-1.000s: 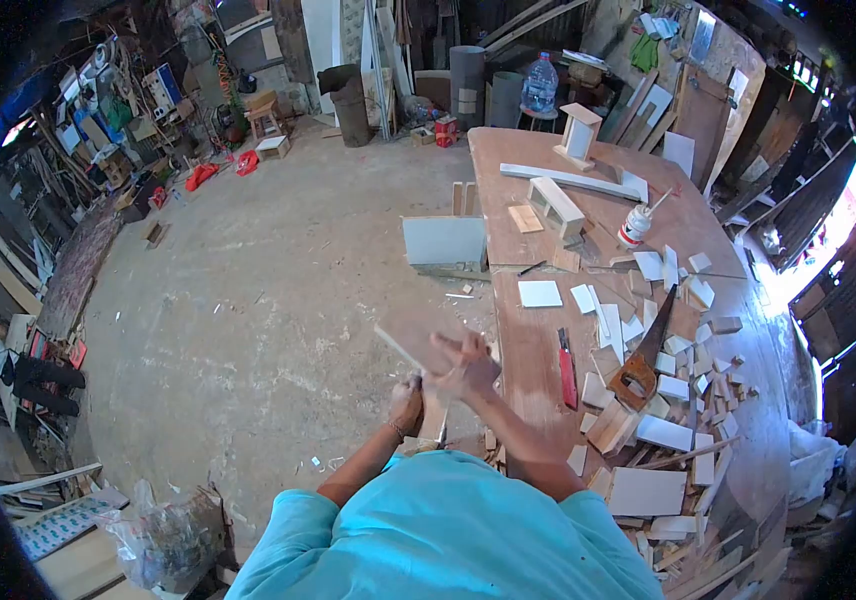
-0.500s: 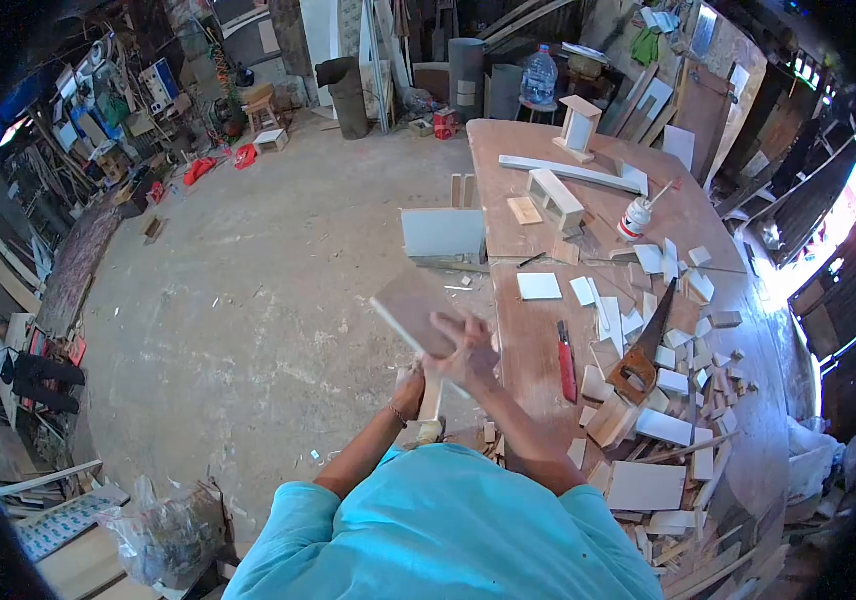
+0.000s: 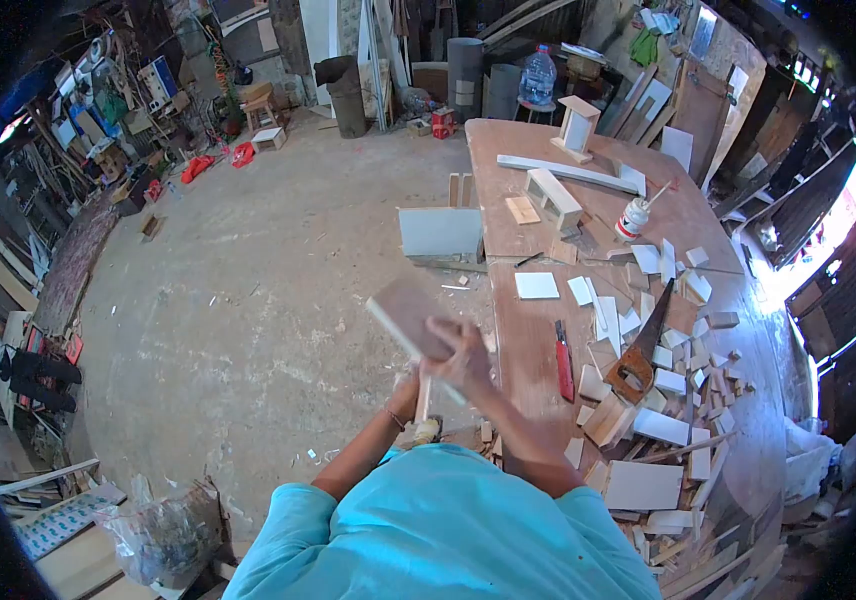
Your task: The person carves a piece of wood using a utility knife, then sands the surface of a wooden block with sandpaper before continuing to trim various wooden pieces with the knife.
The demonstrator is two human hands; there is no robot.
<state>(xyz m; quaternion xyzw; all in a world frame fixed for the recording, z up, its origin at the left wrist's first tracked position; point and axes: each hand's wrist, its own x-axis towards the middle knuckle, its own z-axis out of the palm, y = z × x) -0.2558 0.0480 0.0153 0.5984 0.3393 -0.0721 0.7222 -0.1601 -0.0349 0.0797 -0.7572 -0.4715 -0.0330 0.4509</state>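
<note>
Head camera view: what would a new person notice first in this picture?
First, the right hand gripping a brown wooden board, raised over the floor beside the workbench. The left hand sits just below it, mostly hidden. To the right, a handsaw lies among many pale wood offcuts.

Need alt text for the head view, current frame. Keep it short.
Seen from above, a person in a turquoise shirt holds a flat wooden board in the right hand, with the left hand just beneath on a narrow wooden strip. To their right, a long workbench holds a handsaw, wood offcuts and a glue bottle.
</note>
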